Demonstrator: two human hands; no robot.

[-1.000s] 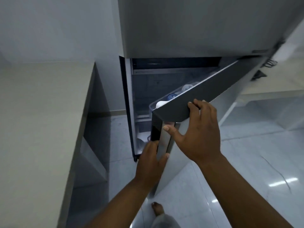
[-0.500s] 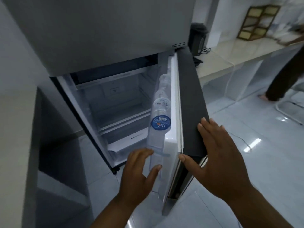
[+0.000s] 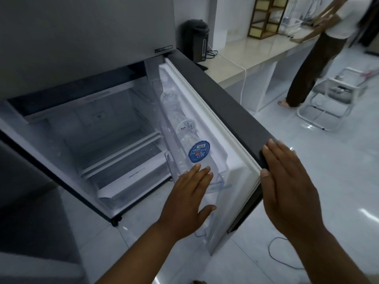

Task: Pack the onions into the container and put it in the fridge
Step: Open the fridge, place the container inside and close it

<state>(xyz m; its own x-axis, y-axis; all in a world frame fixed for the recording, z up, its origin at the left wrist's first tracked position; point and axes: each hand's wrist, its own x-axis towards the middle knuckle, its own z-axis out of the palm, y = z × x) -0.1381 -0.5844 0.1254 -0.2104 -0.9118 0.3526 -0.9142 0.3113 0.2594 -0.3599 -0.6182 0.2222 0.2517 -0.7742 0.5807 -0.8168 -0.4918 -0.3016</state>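
Two hands flank the open fridge (image 3: 86, 128) door (image 3: 229, 111); the door's long edge runs from the upper centre of the frame down toward lower right, its bottles (image 3: 196, 158) lying along that line in the door rack; no onions or container show; the floor is pale glossy tile, a counter (image 3: 256, 52) at upper right; the left hand (image 3: 188, 203) lies flat, fingers spread, on the rack; the right hand (image 3: 291, 191) presses the door's dark outer edge, fingers straight and together.
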